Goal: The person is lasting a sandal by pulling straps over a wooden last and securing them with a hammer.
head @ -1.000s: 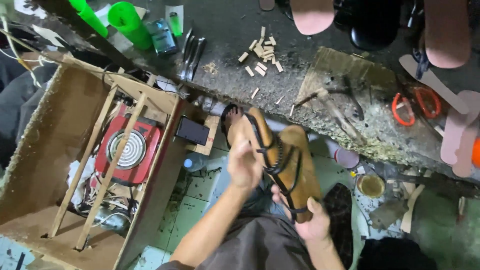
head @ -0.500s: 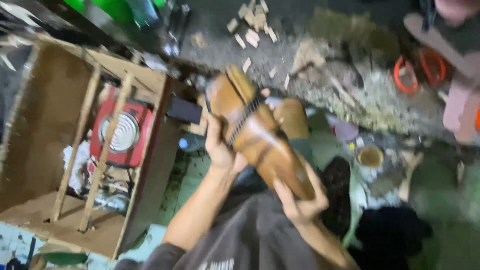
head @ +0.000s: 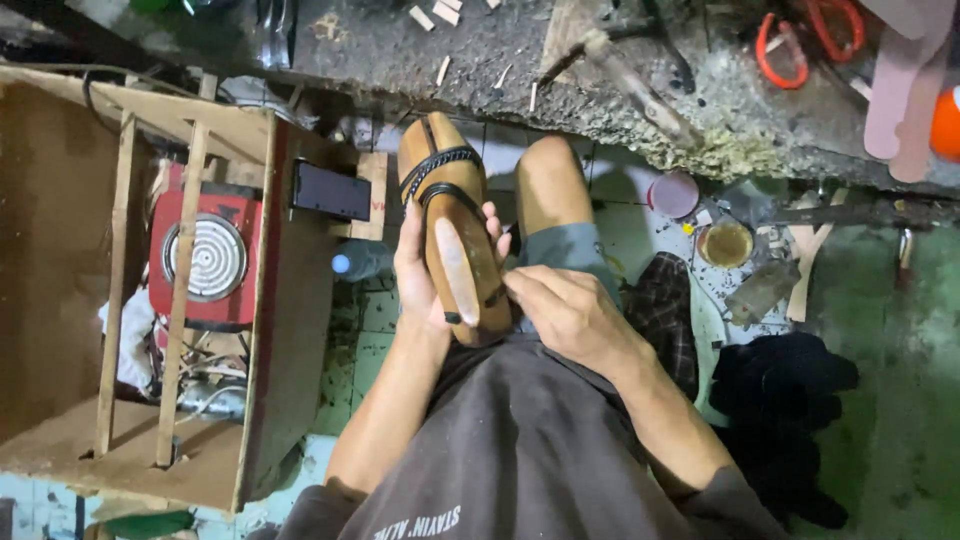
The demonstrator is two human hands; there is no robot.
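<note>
Surrounding: a wooden crate (head: 60,250) with a red hotplate (head: 205,258) stands at left; a rough desk (head: 620,90) carries wood chips and orange scissors (head: 800,40).
Obstruction: nothing covers the shoe.
Item: tan wooden shoe last (head: 452,230) with black straps, sole up, over the lap.
Left hand (head: 420,265): grip wrapped round the last's side.
Right hand (head: 570,315): fingertips pinching its heel end.

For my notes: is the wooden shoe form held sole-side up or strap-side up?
Sole-side up: the wooden shoe form shows its flat bottom, straps wrapping its front, held between left hand and right hand.
</note>
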